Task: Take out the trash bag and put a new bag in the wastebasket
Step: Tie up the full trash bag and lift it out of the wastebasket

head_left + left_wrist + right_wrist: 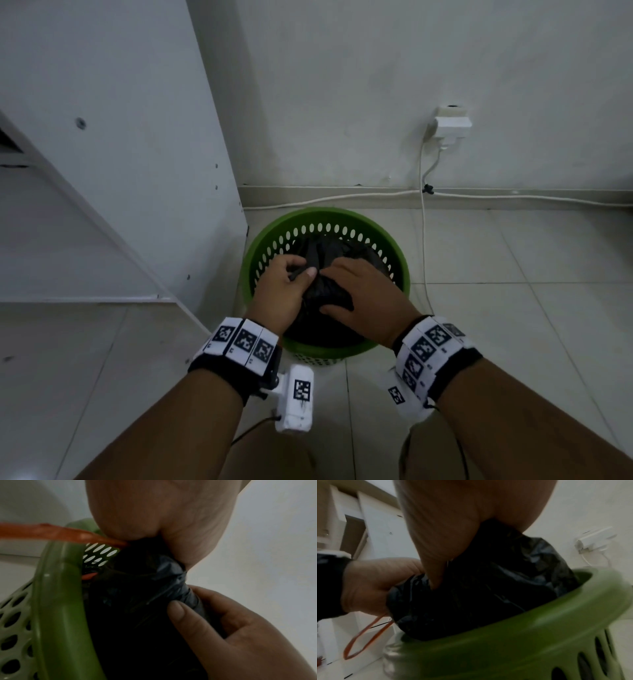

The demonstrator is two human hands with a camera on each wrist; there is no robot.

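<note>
A green perforated wastebasket (325,212) stands on the tiled floor with a black trash bag (318,250) inside it. The bag's top is gathered into a neck. My left hand (287,284) pinches that gathered plastic between thumb and fingers. An orange drawstring (361,635) hangs in a loop below the left hand (371,582). My right hand (363,294) lies over the bag beside the left. In the left wrist view the right hand (231,628) curls thumb and fingers round the bag's neck (171,585). The bag (496,581) bulges above the basket rim (522,635).
A white cabinet (137,137) stands close against the basket's left side. The wall behind carries a socket with a plug (448,123), and a white cable (342,198) runs along the skirting and down the floor to the basket's right. Bare tiles spread right and in front.
</note>
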